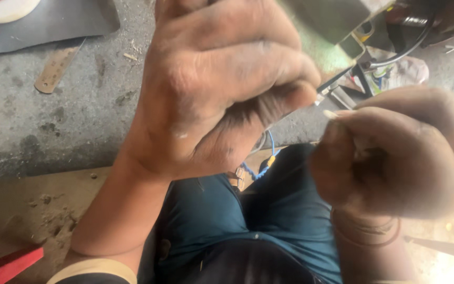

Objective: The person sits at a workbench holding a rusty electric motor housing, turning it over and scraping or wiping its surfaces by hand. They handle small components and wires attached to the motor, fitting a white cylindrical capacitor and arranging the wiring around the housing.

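Observation:
My left hand [222, 84] fills the middle of the view, clenched in a fist around a thing that is almost wholly hidden. Only a small metal tip [319, 98] pokes out at its right side. Thin blue and white wires [261, 163] with a yellow end hang below the fist, over my teal trousers [269, 215]. My right hand [395, 158] is close by at the right, fingers curled tight with thumb and forefinger pinched together just beside the metal tip. I cannot see anything in it. A thin band circles that wrist.
Grey concrete floor [53, 121] lies behind. A dark mat [53, 23] with a white round object sits top left, a wooden strip [53, 71] beside it. A green machine [337, 21] with a black cable [411, 47] stands top right. A red bar [6, 265] and a wooden board [38, 205] lie lower left.

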`<state>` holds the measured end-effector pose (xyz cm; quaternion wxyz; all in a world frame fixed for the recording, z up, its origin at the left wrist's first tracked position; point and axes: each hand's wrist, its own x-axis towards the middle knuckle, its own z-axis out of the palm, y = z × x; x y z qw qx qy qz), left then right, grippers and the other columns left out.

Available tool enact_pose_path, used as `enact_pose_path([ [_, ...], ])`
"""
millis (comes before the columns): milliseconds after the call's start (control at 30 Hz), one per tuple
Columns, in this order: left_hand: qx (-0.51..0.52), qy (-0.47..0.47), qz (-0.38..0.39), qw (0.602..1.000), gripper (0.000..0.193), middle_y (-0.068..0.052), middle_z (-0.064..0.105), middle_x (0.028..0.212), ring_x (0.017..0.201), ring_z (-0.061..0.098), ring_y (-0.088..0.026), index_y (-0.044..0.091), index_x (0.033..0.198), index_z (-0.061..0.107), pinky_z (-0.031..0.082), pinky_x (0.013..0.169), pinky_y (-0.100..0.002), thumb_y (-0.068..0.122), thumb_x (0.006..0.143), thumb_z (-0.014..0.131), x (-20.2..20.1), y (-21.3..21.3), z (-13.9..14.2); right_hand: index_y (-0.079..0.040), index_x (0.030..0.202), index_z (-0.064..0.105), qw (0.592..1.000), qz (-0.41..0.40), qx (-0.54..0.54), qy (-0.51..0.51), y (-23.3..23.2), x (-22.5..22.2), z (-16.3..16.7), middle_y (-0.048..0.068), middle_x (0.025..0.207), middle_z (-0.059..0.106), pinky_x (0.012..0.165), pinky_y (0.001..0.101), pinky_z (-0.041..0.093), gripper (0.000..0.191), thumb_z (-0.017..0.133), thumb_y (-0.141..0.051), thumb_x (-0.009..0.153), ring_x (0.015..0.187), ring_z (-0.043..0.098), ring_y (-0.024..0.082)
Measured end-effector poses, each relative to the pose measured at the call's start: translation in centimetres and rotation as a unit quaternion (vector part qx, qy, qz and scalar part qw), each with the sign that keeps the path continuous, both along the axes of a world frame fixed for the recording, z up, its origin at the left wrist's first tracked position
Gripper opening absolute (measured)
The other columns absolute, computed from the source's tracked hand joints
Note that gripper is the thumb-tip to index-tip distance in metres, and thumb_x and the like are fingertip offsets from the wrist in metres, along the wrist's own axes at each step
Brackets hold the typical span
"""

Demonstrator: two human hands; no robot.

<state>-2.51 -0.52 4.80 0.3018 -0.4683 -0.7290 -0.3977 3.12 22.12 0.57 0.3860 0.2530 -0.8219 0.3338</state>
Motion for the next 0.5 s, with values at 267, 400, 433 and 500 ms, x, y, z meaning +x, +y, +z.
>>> enact_pose_path([
  [267, -0.003, -0.011, -0.011, 1.000, 0.008, 0.001, 0.070, 0.100, 0.090, 0.067, -0.013, 0.009, 0.106, 0.071, 0.046, 0.078, -0.029, 0.010, 0.107, 0.063, 0.1, 0.3, -1.0, 0.000, 0.095, 0.059, 0.992, -0.031, 0.091, 0.085, -0.2, -3.6, -5.6, 0.015, 0.107, 0.055, 0.081, 0.0418, 0.048, 0.020, 0.076, 0.007, 0.088, 0.093, 0.056, 0.032],
  [400, -0.003, -0.016, -0.004, 1.000, 0.009, -0.002, 0.068, 0.091, 0.081, 0.066, -0.014, 0.006, 0.100, 0.069, 0.047, 0.072, -0.029, 0.006, 0.107, 0.064, 0.4, 0.5, -0.7, -0.002, 0.085, 0.054, 0.984, -0.051, 0.113, 0.125, -0.4, -4.6, -6.0, 0.015, 0.104, 0.051, 0.076, 0.0415, 0.045, 0.022, 0.076, 0.002, 0.086, 0.089, 0.053, 0.034],
  [433, -0.003, -0.016, -0.004, 1.000, 0.009, -0.003, 0.068, 0.090, 0.079, 0.066, -0.015, 0.006, 0.100, 0.070, 0.048, 0.072, -0.029, 0.005, 0.107, 0.064, 0.4, 0.6, -0.7, -0.002, 0.085, 0.054, 0.983, -0.058, 0.116, 0.133, -0.4, -4.8, -5.9, 0.014, 0.103, 0.050, 0.075, 0.0406, 0.044, 0.021, 0.075, 0.001, 0.087, 0.087, 0.052, 0.032],
  [500, -0.003, -0.017, -0.003, 1.000, 0.009, -0.003, 0.068, 0.091, 0.080, 0.066, -0.014, 0.006, 0.102, 0.070, 0.049, 0.072, -0.028, 0.005, 0.108, 0.064, 0.4, 0.7, -0.6, -0.004, 0.078, 0.052, 0.981, -0.073, 0.134, 0.123, -0.4, -5.3, -5.9, 0.013, 0.096, 0.045, 0.069, 0.0402, 0.040, 0.025, 0.076, -0.001, 0.086, 0.082, 0.049, 0.033],
])
